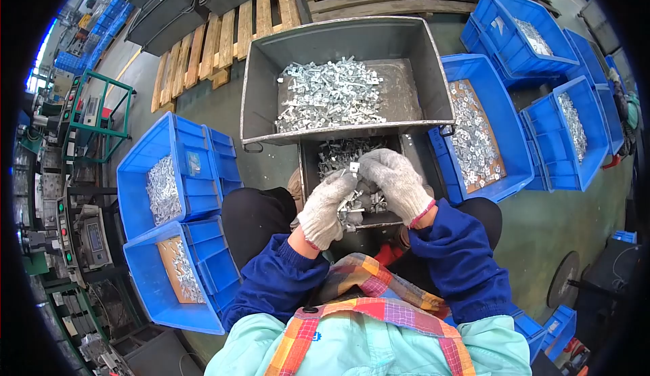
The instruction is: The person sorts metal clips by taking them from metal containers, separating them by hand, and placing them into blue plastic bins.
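My left hand (325, 207), in a white knit glove, is curled closed over the lower bin. Several small metal pieces (352, 205) show along its palm side. My right hand (396, 181), gloved too, has its fingers bent inward with the tips meeting the left fingertips. One small silver metal piece with a square holed end (354, 167) sticks up where the fingertips meet. Below both hands a dark metal bin (310, 166) holds more such pieces, partly hidden by the gloves.
A large grey metal bin (433, 98) with a heap of silver pieces (332, 95) stands just ahead. Blue crates of metal pieces flank me at left (193, 193) and right (518, 142). Wooden pallets (223, 34) lie behind; a green-framed cart (101, 115) stands far left.
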Available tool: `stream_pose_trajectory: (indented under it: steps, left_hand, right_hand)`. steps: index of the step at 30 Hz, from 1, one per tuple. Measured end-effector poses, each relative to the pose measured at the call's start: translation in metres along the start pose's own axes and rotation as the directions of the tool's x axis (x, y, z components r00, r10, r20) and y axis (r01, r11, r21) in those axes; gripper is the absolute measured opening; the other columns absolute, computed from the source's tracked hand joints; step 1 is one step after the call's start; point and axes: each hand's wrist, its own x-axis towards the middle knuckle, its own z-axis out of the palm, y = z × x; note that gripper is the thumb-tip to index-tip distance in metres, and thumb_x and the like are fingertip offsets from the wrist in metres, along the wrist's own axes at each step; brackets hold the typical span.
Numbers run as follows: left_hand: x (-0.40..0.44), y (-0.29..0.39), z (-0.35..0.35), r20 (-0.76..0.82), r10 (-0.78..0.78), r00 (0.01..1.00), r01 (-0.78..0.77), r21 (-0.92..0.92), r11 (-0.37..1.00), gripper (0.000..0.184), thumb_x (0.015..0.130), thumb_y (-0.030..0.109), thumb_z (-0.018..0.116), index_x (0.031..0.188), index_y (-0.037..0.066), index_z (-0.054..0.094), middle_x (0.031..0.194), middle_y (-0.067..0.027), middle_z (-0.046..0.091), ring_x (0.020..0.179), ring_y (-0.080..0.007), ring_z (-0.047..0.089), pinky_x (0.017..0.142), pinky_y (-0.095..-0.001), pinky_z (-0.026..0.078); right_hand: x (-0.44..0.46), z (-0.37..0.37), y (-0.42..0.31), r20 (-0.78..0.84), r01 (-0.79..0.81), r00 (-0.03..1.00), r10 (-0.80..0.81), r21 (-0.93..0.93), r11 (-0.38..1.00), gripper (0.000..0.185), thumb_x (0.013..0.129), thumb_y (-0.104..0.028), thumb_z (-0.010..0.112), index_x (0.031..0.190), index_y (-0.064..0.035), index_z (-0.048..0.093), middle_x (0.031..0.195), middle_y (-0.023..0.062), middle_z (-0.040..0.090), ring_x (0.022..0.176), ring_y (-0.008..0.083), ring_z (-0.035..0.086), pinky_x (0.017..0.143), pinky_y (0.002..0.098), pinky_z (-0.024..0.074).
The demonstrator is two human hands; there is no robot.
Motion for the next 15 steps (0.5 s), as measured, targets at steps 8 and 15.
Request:
stream_pose_trajectory:
  steps: [8,15]
  left_hand:
    - [-0.008,0.007,0.003,0.003,-0.024,1.000,0.024,-0.132,0.991,0.046,0.101,0.039,0.061,0.129,0.002,0.059,0.097,-0.0109,0.070,0.073,-0.0223,0.072,0.044,-0.0259,0.054]
    - [-0.007,0.007,0.003,0.058,-0.081,0.995,0.088,-0.135,0.987,0.057,0.102,0.056,0.051,0.128,0.006,0.061,0.092,-0.0099,0.072,0.070,-0.0224,0.072,0.044,-0.0267,0.054]
  right_hand:
    - [0.022,-0.024,0.008,0.074,0.136,0.961,-0.265,0.710,0.691,0.024,0.094,-0.014,0.063,0.113,0.0022,0.065,0.106,0.0167,0.071,0.096,0.0287,0.070,0.090,0.0457,0.0575]
    - [0.020,-0.020,-0.014,0.036,0.004,0.999,-0.017,0.338,0.941,0.028,0.097,-0.023,0.065,0.117,-0.0031,0.067,0.108,0.0131,0.071,0.104,0.0234,0.067,0.087,0.0398,0.0565]
